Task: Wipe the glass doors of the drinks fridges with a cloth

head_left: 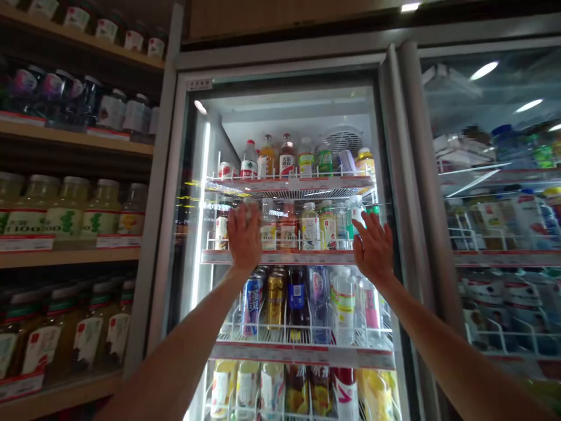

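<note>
Both my arms reach forward to the glass door (pixel 205 304) of a drinks fridge. My left hand (pixel 244 235) lies flat with fingers stretched up against the glass, at the height of the second shelf. My right hand (pixel 373 245) is also spread flat on the glass near the door's right edge (pixel 394 175). Neither hand holds anything. Behind the glass stand rows of bottles (pixel 310 225) and cans (pixel 275 298) on white wire shelves.
Wooden shelves (pixel 70 255) on the left carry jars and bottles with price tags. A second fridge (pixel 499 222) with a closed glass door stands on the right, stocked with drinks and cartons.
</note>
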A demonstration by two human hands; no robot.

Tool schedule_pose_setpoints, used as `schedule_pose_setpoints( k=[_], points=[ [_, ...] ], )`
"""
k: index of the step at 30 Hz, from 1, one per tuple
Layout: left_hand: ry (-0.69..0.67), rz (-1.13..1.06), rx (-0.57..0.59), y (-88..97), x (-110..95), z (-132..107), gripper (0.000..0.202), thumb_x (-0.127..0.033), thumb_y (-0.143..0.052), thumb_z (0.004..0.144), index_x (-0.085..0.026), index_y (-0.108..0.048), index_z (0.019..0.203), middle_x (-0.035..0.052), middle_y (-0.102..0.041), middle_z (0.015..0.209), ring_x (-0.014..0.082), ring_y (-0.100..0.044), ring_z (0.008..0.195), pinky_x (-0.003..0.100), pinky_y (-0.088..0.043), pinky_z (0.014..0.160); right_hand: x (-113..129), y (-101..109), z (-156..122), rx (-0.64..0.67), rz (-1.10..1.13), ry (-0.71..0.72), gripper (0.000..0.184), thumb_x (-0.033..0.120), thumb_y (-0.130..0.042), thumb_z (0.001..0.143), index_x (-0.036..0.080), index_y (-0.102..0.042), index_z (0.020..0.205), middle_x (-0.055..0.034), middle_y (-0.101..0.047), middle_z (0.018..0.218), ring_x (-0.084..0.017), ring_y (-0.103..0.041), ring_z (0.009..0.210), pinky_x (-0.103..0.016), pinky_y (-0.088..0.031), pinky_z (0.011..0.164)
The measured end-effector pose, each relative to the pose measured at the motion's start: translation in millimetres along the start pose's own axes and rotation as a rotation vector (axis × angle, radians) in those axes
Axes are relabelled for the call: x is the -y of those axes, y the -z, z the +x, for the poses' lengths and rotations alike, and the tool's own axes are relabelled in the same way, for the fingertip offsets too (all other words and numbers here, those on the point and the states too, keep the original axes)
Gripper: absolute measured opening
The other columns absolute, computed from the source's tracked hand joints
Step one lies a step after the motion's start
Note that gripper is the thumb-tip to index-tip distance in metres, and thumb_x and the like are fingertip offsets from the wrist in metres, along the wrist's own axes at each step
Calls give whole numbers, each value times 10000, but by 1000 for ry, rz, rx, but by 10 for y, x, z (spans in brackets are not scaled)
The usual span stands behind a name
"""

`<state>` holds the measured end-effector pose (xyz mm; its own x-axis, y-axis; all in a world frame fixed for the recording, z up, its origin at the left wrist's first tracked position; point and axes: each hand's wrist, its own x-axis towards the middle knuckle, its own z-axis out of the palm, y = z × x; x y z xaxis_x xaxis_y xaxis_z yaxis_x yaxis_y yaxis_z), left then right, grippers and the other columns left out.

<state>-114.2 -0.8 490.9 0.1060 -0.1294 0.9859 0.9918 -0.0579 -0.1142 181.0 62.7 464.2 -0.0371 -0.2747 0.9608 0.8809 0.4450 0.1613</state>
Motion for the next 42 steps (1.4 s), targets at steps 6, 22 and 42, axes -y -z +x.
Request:
schedule_pose_setpoints(
  k=[6,22,42],
  points=[
    [-245,-100,129,-44,74,111,407,-203,-434,893,-304,-503,1282,21,-395,1448,235,-211,1399,482,-233,1125,12,10,7,7,-23,-2,361,237,-397,895,208,-535,1228,-71,-480,1382,-193,-333,1354,-427,-258,1100],
    [213,-10,-41,-37,225,534,405,-216,-418,888,-155,-511,1277,142,-318,1475,321,-159,1403,562,-211,1111,22,12,10,13,-26,-5,367,236,-396,895,212,-526,1237,-65,-476,1386,-185,-317,1361,-422,-243,1109],
    [-173,-70,197,-78,-76,84,842,-623,-401,838,-111,-149,1457,184,-273,1488,286,-178,1403,492,-205,1116,1339,-300,675,298,344,49,413,299,-361,921,234,-458,1317,-77,-412,1428,-214,-316,1353,-447,-315,1075]
  ],
)
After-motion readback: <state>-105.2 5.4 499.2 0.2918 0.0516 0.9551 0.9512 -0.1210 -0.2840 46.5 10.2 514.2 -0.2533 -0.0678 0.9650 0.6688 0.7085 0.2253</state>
